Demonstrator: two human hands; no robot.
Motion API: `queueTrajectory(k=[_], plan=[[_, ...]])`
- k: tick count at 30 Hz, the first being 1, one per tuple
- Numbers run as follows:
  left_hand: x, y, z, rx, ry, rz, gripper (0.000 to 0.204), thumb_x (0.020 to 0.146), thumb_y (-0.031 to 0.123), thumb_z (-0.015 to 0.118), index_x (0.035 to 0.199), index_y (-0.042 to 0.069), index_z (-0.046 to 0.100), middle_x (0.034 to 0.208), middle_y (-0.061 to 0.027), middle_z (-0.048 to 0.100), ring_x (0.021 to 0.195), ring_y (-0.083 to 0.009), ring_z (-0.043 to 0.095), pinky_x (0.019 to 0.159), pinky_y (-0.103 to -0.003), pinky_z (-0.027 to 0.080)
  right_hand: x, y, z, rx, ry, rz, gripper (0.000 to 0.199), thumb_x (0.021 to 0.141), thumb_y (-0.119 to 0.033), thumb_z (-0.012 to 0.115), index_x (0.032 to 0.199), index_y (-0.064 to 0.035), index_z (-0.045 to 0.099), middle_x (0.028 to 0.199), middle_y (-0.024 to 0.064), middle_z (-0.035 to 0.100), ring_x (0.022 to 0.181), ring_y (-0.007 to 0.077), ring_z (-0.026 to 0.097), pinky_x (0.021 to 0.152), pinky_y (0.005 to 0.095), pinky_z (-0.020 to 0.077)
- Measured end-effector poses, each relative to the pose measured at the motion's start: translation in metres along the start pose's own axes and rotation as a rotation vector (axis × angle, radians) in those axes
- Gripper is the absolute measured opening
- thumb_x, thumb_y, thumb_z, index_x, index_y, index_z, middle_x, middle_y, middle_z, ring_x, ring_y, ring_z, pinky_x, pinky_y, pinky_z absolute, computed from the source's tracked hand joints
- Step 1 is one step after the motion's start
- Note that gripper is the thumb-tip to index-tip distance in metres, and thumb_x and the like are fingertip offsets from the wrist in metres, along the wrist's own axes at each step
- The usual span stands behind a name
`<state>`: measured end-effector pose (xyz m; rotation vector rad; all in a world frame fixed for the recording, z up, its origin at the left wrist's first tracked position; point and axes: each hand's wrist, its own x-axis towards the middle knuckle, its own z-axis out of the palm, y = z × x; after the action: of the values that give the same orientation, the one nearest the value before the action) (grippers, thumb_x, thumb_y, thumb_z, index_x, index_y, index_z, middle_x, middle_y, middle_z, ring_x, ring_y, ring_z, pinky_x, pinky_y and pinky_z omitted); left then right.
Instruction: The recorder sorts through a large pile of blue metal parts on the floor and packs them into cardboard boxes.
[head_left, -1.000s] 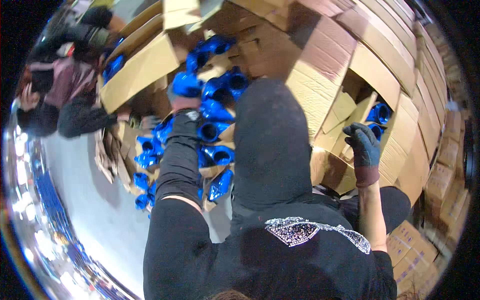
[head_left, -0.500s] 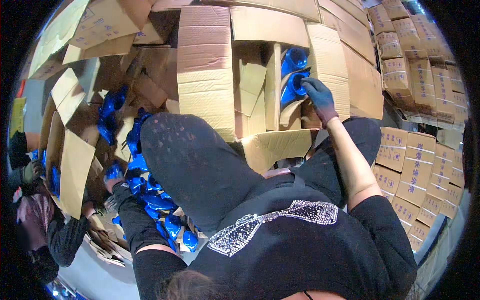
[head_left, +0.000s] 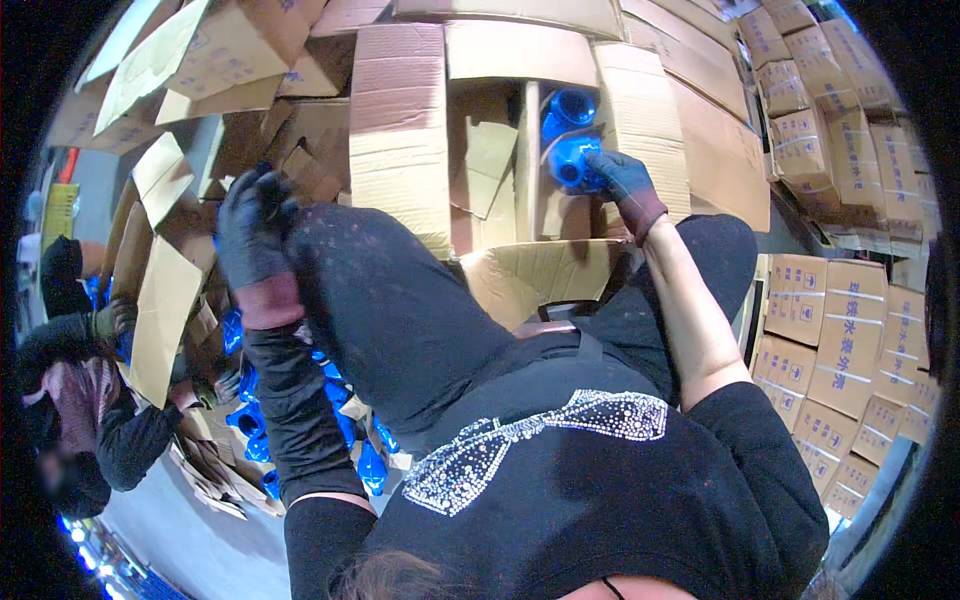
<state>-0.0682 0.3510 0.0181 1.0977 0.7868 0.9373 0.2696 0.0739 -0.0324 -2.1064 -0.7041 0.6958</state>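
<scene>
My right hand (head_left: 626,190), in a dark glove with a reddish cuff, is closed on the edge of a shiny blue water meter housing (head_left: 574,163) inside an open cardboard box (head_left: 400,140). Another blue housing (head_left: 572,107) lies just beyond it, its round opening facing up. A cardboard divider (head_left: 528,165) stands to their left. Over my left knee is my gloved left hand (head_left: 258,240), raised and smeared by motion; whether its fingers hold anything is not clear. Below it, beside my left leg, lies a pile of blue housings (head_left: 250,430), partly hidden by my forearm.
Loose cardboard pieces (head_left: 490,165) fill the box's left compartment. Strapped cartons (head_left: 850,310) are stacked at the right. At the left, a co-worker (head_left: 90,390) handles another open box (head_left: 165,310). More open cartons (head_left: 230,50) stand at the far left.
My left hand has come up from the blue pile to above my left knee. In the box, the housing at my right hand has turned, and my right fingers have closed on its edge.
</scene>
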Motion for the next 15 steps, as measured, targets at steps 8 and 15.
queueTrajectory(k=[8,15], plan=[[-0.086,-0.046,0.165,0.568,-0.794,0.237,0.077,0.072,0.022,0.077,0.135,0.006,0.035,0.131,-0.0122,0.044,0.118,-0.0229,0.047,0.099,-0.034,0.038,-0.079,-0.083,-0.024,0.438,-0.217,0.171,0.026,0.090,-0.027,0.054,0.101,-0.0071,0.066,0.081,0.0042,0.065,0.070,0.0110,0.060,0.054,0.0220,0.0471],[-0.118,-0.091,0.169,0.403,-0.734,-0.074,0.092,0.058,0.023,0.088,0.131,0.003,0.035,0.120,-0.0109,0.051,0.109,-0.0202,0.053,0.095,-0.033,0.044,-0.102,-0.052,-0.002,0.502,-0.307,0.092,0.023,0.088,-0.030,0.057,0.087,-0.0087,0.067,0.071,-0.0015,0.057,0.055,0.0045,0.048,0.046,0.0177,0.0387]])
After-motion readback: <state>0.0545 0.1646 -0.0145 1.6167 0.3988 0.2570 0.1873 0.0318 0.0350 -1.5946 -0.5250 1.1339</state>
